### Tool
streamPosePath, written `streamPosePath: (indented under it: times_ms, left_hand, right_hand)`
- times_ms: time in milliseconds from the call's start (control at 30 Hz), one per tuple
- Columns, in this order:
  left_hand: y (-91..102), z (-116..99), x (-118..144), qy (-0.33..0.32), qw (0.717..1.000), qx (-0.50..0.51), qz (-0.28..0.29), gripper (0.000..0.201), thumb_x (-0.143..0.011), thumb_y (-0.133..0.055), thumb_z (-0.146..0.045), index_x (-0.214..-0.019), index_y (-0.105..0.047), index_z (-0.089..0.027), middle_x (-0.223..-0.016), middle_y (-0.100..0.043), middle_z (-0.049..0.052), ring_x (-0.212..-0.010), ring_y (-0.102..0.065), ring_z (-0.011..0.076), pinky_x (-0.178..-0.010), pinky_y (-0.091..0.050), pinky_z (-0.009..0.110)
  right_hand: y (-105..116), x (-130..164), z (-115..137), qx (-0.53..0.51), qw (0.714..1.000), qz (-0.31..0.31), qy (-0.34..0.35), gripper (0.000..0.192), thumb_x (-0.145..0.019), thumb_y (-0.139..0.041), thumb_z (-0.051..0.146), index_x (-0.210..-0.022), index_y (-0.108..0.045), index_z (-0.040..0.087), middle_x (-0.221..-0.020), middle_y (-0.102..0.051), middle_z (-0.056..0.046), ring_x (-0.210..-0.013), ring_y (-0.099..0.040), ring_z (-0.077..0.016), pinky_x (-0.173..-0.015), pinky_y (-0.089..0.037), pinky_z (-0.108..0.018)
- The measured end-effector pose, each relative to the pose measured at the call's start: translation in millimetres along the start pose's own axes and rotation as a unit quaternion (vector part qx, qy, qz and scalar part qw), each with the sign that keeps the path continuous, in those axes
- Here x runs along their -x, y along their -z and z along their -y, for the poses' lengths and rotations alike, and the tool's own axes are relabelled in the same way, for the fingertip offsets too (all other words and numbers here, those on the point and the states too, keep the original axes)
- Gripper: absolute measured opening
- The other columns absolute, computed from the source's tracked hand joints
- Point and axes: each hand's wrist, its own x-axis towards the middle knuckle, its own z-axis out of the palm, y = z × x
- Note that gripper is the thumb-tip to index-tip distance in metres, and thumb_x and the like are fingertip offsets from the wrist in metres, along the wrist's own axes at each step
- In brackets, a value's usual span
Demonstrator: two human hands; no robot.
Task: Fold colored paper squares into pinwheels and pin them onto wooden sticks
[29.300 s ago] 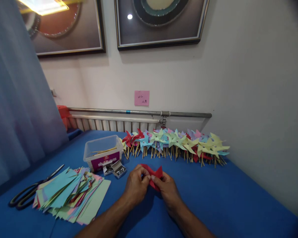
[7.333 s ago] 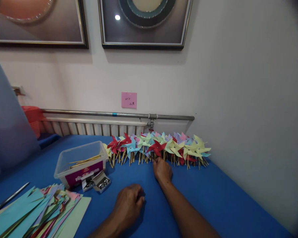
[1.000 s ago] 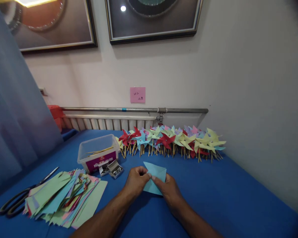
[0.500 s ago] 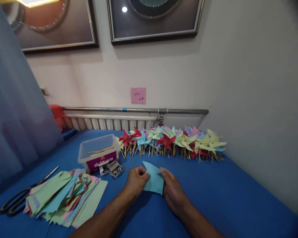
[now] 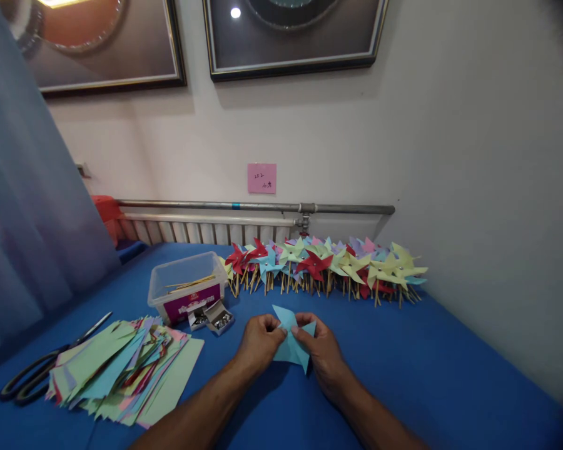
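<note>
A light blue paper pinwheel (image 5: 291, 347), partly folded, is held between both hands above the blue tablecloth. My left hand (image 5: 261, 340) pinches its left side near the middle between thumb and finger. From the right, my right hand (image 5: 323, 351) presses a folded corner in toward the centre with the thumb, the other fingers behind the paper. Left of my hands, small open boxes of metal pins (image 5: 220, 320) lean by a clear plastic tub (image 5: 187, 278) that holds several thin sticks.
A pile of coloured paper sheets (image 5: 117, 369) lies at the left, beside black-handled scissors (image 5: 32, 376). Many finished pinwheels (image 5: 314, 265) on sticks lie in a row along the back, near the wall. A radiator pipe (image 5: 263, 206) runs behind the table.
My right hand has moved in toward the middle of the paper, folding a right-hand corner over to the centre. My left hand keeps its pinch in about the same place.
</note>
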Motion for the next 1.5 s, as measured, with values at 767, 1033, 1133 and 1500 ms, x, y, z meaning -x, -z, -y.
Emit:
streamPosePath:
  times_ms: [767,1033,1133,1500]
  left_hand:
    - [-1.1,3.0,0.5,0.005,1.000,0.007,0.009,0.014,-0.065,-0.067,-0.028,-0.061,-0.057,-0.018,-0.050,-0.049,-0.005,-0.048,-0.041,0.0096,-0.049,-0.029,0.023]
    - [-0.6,3.8,0.1,0.018,0.999,0.036,0.025,0.020,-0.064,-0.071,-0.032,-0.061,-0.057,-0.018,-0.050,-0.050,-0.005,-0.046,-0.040,0.0094,-0.048,-0.028,0.024]
    - [-0.8,2.0,0.5,0.025,0.998,0.045,0.025,0.023,-0.063,-0.073,-0.032,-0.060,-0.056,-0.018,-0.049,-0.049,-0.006,-0.046,-0.039,0.0089,-0.048,-0.027,0.023]
    - [-1.2,-2.9,1.8,0.045,0.996,0.064,0.036,0.027,-0.061,-0.075,-0.035,-0.058,-0.055,-0.018,-0.047,-0.048,-0.006,-0.044,-0.037,0.0080,-0.047,-0.026,0.023]
  right_hand:
    - [6.2,-6.3,6.5,0.156,0.987,-0.005,0.047,0.020,-0.063,-0.076,0.035,-0.075,-0.064,0.023,-0.063,-0.059,0.005,-0.053,-0.047,-0.0132,-0.054,-0.039,-0.027]
    - [3.8,-2.4,14.0,0.181,0.983,0.005,0.039,0.022,-0.064,-0.074,0.034,-0.080,-0.064,0.022,-0.069,-0.063,0.004,-0.058,-0.053,-0.0155,-0.058,-0.043,-0.029]
    - [4.2,-3.2,13.4,0.183,0.982,0.001,0.037,0.022,-0.064,-0.074,0.034,-0.081,-0.065,0.022,-0.068,-0.062,0.004,-0.057,-0.052,-0.0152,-0.056,-0.042,-0.028]
    - [6.4,-5.0,7.2,0.189,0.981,-0.013,0.033,0.019,-0.068,-0.073,0.032,-0.084,-0.066,0.023,-0.059,-0.061,0.005,-0.053,-0.051,-0.0156,-0.053,-0.039,-0.028]
